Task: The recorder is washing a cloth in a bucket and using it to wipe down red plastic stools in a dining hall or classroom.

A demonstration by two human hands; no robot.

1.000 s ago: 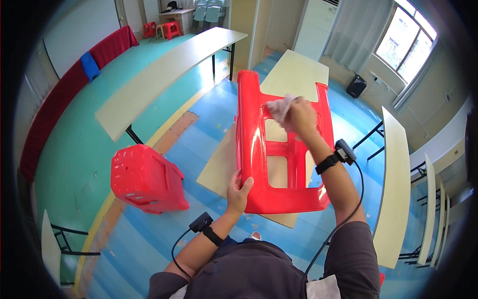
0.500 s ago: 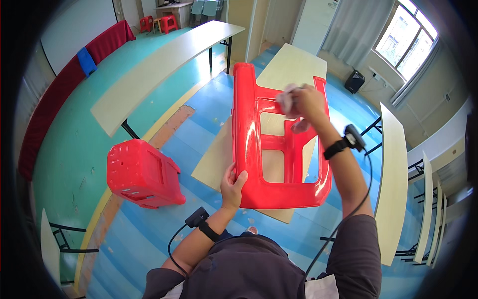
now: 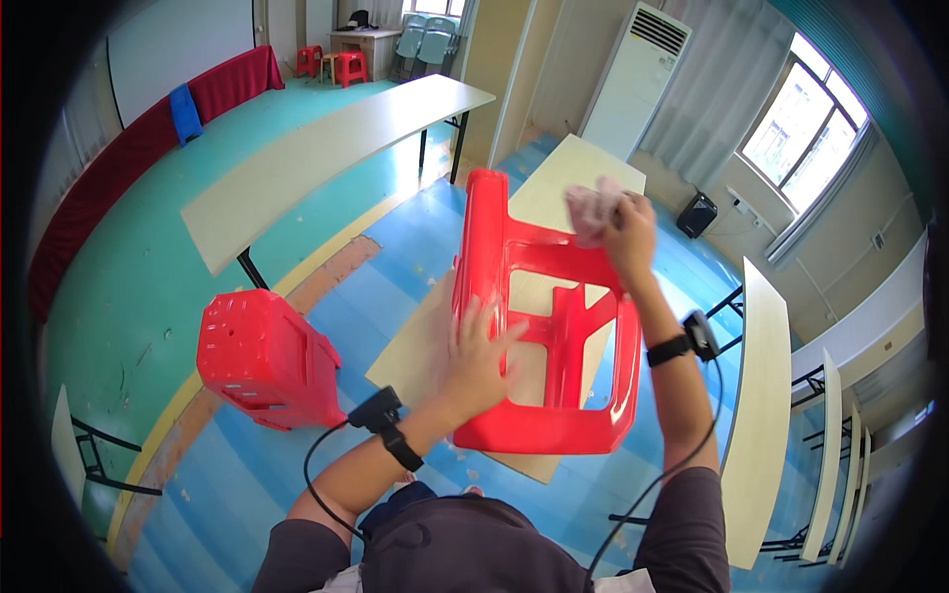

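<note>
A red plastic stool (image 3: 539, 427) lies over on the pale table in front of me, its open frame of legs and crossbars facing up. My left hand (image 3: 474, 368) is at the stool's left side, fingers spread and slightly blurred; whether it touches the plastic I cannot tell. In my right hand (image 3: 631, 242), a crumpled pinkish-grey cloth (image 3: 590, 210) is gripped by the fingers, by the stool's far right end.
The pale table (image 3: 578, 178) runs under the stool. Left of it, on the blue floor, stands another red stool piece or stack (image 3: 262, 346). Long tables flank me at far left (image 3: 326, 148) and right (image 3: 759, 395). A black speaker (image 3: 698, 214) sits by the wall.
My left hand has left its grip on the stool's near left edge and moved up with fingers spread. The cloth in my right hand has shifted slightly. The view has tilted up.
</note>
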